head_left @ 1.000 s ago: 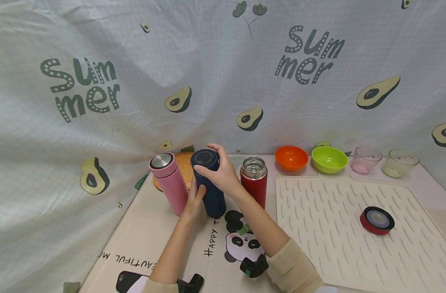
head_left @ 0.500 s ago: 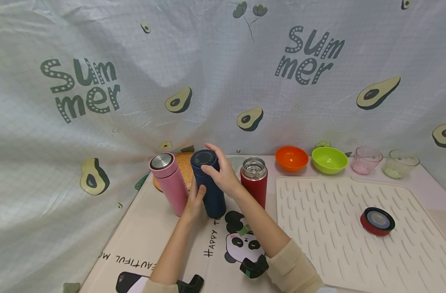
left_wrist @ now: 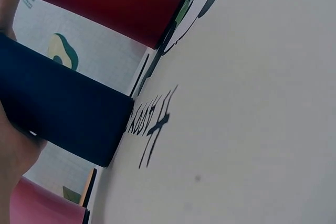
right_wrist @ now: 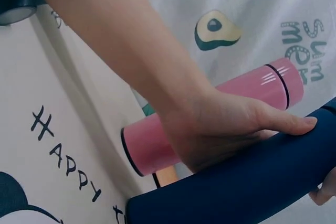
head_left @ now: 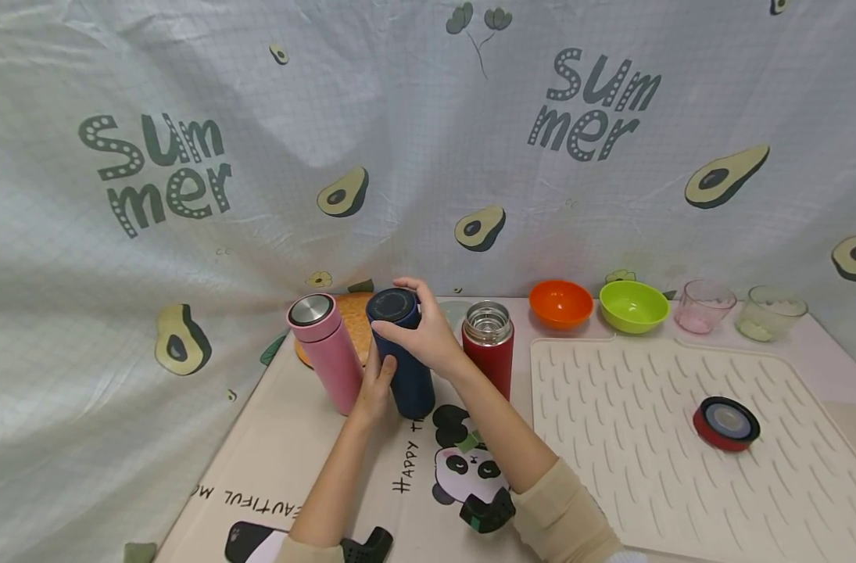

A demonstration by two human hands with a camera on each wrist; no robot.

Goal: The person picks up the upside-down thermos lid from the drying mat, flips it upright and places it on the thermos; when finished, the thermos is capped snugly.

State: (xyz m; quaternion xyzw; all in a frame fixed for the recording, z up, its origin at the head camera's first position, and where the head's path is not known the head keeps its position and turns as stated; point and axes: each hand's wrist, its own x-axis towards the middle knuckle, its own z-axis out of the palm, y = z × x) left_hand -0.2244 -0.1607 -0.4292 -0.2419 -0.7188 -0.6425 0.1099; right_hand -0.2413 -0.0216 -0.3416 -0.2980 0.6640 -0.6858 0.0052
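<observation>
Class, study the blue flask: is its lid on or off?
On: the lid tops the blue flask, with the right hand holding that lid. No open mouth shows. Tightness cannot be told.

My counter point(head_left: 273, 438) carries, from the left, a pink bottle point(head_left: 331, 366), blue bottle point(head_left: 411, 387) and red bottle point(head_left: 489, 363); at far right, an orange bowl point(head_left: 560, 309), green bowl point(head_left: 633, 311) and two tumblers point(head_left: 703, 311); nearer me, a ridged mat point(head_left: 610, 438).
</observation>
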